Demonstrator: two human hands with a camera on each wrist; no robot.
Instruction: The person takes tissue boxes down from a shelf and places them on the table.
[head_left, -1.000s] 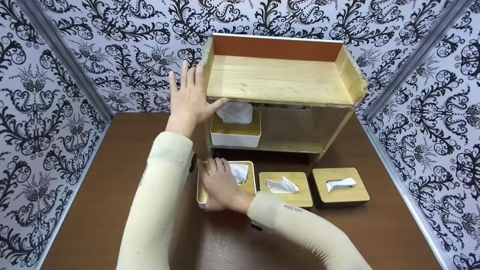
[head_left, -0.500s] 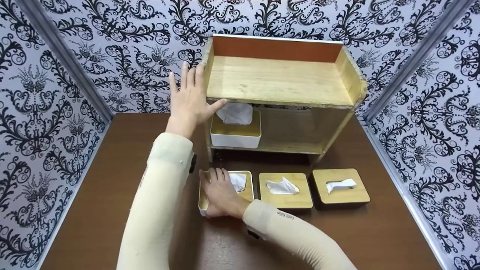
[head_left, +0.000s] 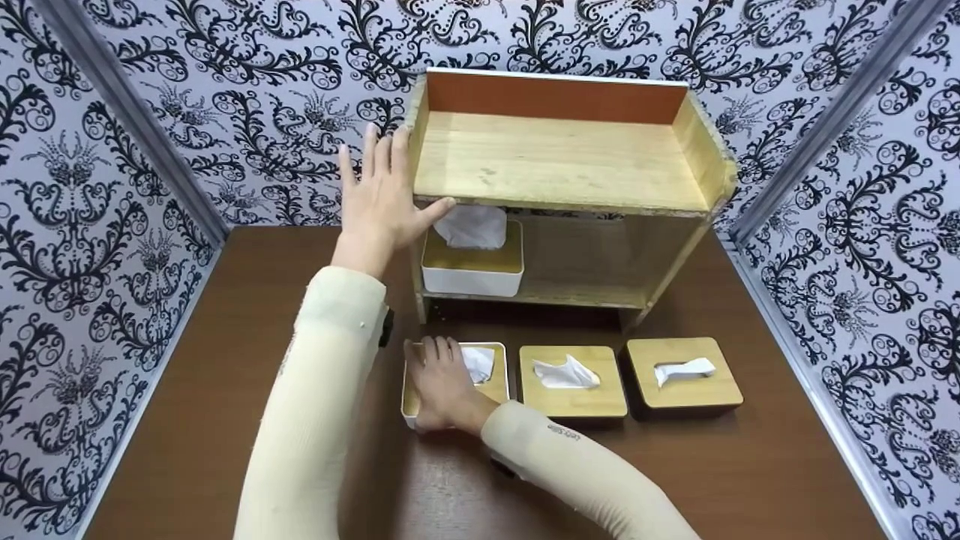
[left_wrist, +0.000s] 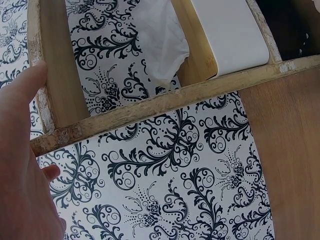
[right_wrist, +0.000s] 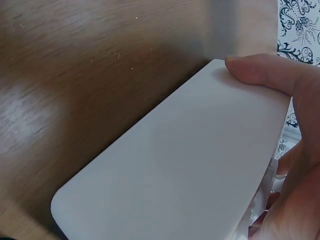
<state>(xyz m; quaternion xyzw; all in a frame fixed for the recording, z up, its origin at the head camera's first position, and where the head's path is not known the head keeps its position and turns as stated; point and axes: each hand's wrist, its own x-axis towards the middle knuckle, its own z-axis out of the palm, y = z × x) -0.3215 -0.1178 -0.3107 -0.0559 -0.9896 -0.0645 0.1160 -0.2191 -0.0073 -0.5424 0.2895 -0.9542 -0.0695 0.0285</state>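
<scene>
My left hand (head_left: 379,206) lies with straight, spread fingers against the left side of a small wooden shelf (head_left: 555,161), its thumb at the upper board's front edge. In the left wrist view that thumb rests by the shelf's worn edge (left_wrist: 145,107). With my right hand (head_left: 442,390) I grip a white tissue box (head_left: 493,388) with a wood-look lid, reaching across its top. The right wrist view has the thumb pressed on the box's white side wall (right_wrist: 170,155), low over the brown table. My hand covers the left part of the lid; a white tissue (head_left: 478,363) sticks out beside it.
Another white tissue box (head_left: 472,281) stands at the left of the shelf's lower level. Two dark tissue boxes with wood-look tops, a middle one (head_left: 574,401) and a right one (head_left: 682,394), stand on the table (head_left: 187,420). Patterned walls (head_left: 247,97) enclose the table.
My right hand has brought the white tissue box nearer to me, away from the shelf, then slightly right, in line with the dark boxes. The left hand has stayed in place.
</scene>
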